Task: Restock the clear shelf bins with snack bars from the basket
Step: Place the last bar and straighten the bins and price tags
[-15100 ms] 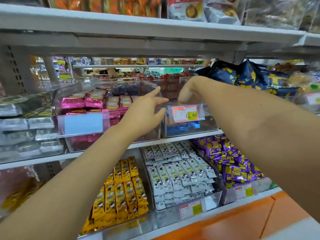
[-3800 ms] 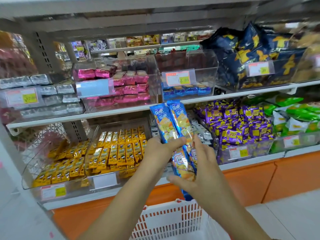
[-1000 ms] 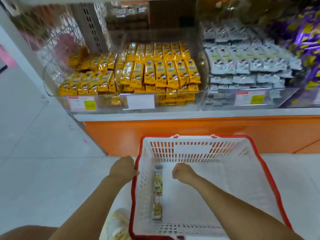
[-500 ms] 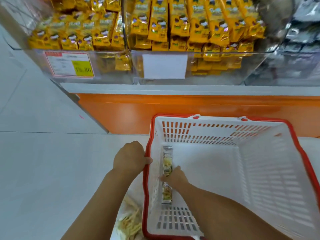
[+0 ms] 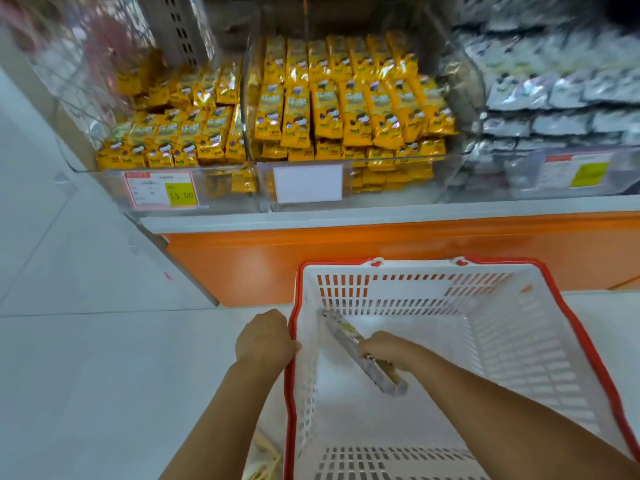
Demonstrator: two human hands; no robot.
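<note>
clear shelf bins [image 5: 391, 199] stand well stocked | basket [image 5: 415, 262] below, left hand [image 5: 265, 339] curls its fingers over the rim | right hand [image 5: 381, 348] wraps its fingers round the lone snack bar [image 5: 384, 375] inside the basket | judgement: keep the grip mid-bar, lift clear of the wall

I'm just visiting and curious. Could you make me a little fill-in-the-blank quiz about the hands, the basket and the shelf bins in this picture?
1. The rim of the white slotted plastic basket, gripped by the left hand, is ____.
2. The right hand grips a long wrapped snack bar that is ____ the basket.
3. The clear plastic shelf bin with the blank white label holds packets coloured ____.
Missing words: red; inside; yellow.
</note>
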